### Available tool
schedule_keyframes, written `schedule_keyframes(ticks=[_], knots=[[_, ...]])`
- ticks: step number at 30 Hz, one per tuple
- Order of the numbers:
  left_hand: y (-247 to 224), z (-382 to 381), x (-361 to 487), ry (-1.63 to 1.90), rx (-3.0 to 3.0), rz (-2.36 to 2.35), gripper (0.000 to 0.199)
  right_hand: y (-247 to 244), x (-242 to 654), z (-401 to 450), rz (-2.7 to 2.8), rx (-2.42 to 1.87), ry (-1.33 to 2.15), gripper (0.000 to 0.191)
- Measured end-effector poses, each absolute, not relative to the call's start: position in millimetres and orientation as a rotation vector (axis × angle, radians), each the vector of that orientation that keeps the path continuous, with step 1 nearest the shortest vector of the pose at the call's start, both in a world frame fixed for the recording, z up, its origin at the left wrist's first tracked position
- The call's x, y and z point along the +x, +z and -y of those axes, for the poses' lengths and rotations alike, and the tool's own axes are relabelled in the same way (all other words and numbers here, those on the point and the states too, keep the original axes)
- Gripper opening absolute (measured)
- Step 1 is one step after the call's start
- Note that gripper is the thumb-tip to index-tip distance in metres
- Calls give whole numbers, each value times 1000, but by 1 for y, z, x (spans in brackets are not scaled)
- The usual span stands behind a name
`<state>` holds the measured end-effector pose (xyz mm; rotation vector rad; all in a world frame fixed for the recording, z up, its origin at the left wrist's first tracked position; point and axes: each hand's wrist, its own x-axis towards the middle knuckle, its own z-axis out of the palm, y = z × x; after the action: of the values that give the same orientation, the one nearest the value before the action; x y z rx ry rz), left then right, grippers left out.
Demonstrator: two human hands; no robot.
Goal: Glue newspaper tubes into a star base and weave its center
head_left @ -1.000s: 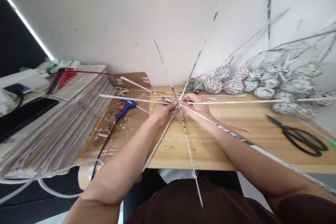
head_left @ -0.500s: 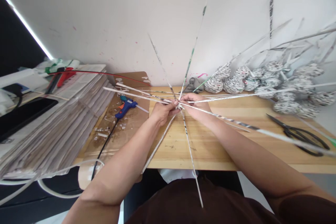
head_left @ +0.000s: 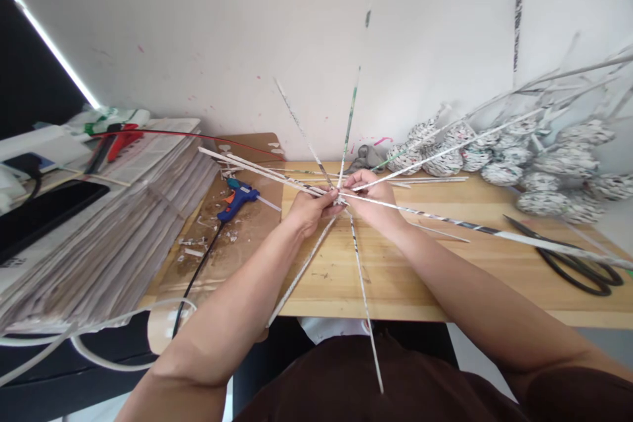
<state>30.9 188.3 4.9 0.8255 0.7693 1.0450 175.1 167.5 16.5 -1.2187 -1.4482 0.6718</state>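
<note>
Fingers (head_left: 327, 197) grasping — left hand (head_left: 305, 211), one paper hub (head_left: 340, 200); right hand (head_left: 370, 196), one paper stick (head_left: 420, 163).

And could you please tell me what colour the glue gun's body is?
The glue gun has a blue body, best seen in the head view.

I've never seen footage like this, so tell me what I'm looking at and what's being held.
There's no machine: these are one person's bare hands, seen from a camera worn on the head, looking forward and down. The left hand pinches thin paper sticks where they cross, spreading out like spokes; the right hand holds them beside that crossing. On the wooden table, a blue glue gun lies on brown cardboard. Black scissors and woven paper shapes sit toward the right, a paper stack toward the left.
</note>
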Motion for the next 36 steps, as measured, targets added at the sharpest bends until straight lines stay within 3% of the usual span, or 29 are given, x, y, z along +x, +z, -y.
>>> schedule_keyframes(ticks=[8, 21, 36], knots=[[10, -190, 31, 1106, 764, -801, 17, 22, 176, -162, 1474, -1189, 638, 14], [11, -191, 32, 1207, 823, -796, 26, 18, 173, -154, 1875, -1186, -5, 27], [6, -191, 30, 1221, 906, -721, 40, 28, 181, -155, 2116, -1140, -284, 22]])
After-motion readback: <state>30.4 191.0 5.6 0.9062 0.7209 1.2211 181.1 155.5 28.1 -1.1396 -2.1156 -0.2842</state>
